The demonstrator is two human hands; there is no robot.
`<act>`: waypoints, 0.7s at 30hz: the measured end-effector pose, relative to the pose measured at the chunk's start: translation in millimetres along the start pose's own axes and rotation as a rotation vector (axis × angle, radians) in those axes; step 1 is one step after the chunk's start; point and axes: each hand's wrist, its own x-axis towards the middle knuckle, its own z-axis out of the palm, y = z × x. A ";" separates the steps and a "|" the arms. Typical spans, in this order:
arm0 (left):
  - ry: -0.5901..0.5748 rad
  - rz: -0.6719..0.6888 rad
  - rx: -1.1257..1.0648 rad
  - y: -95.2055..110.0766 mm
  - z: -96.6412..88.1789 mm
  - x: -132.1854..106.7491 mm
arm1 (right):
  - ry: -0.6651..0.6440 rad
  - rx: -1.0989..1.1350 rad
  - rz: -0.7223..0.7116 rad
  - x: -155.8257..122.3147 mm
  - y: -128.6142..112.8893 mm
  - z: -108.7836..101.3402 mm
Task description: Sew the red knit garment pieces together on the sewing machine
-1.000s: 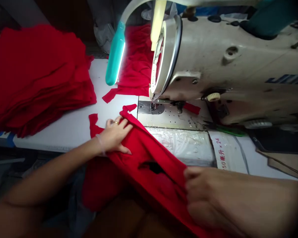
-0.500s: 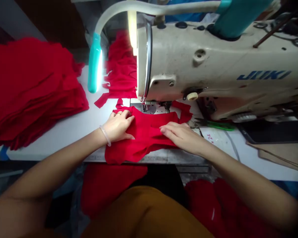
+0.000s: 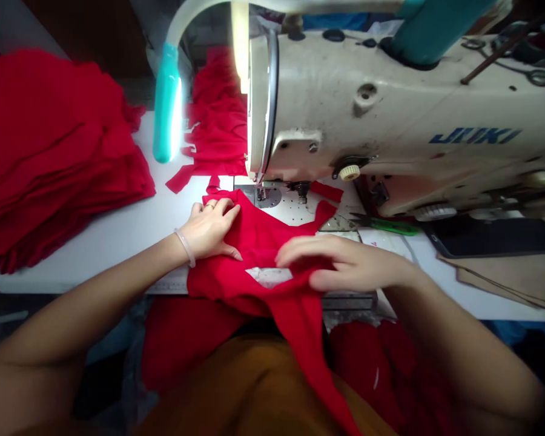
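Note:
A red fabric piece (image 3: 258, 233) lies on the white table in front of the needle plate (image 3: 269, 195) of a cream sewing machine (image 3: 390, 115). My left hand (image 3: 211, 230) presses flat on the cloth's left edge, fingers together, a ring and a bracelet on it. My right hand (image 3: 340, 261) is closed in a pinch on the cloth's near fold, lifting it slightly; its fingers are motion-blurred. The rest of the cloth hangs off the table edge over my lap.
A tall stack of red fabric (image 3: 49, 157) sits at the left of the table (image 3: 131, 230). More red pieces (image 3: 218, 127) lie behind the machine beside a teal lamp (image 3: 166, 112). Green-handled scissors (image 3: 381, 225), a dark phone (image 3: 495, 236) and cardboard (image 3: 504, 278) lie at the right.
The cloth came up from my lap onto the table toward the needle. My right hand went from pressing flat on it to pinching and lifting its near fold. The left hand stayed put.

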 end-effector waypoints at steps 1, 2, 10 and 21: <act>-0.010 -0.005 0.012 -1.0 0.1 0.6 | 0.037 -0.111 0.064 1.3 4.6 5.0; -0.026 -0.010 0.027 -2.5 -0.1 1.1 | 0.077 -0.242 0.139 2.8 10.6 11.3; -0.142 -0.018 0.166 -20.4 -8.0 4.2 | 0.319 -0.896 0.315 -11.3 47.0 26.7; -0.040 -0.046 -0.035 -13.8 -3.7 13.2 | 0.755 -0.744 0.677 5.8 84.2 -6.0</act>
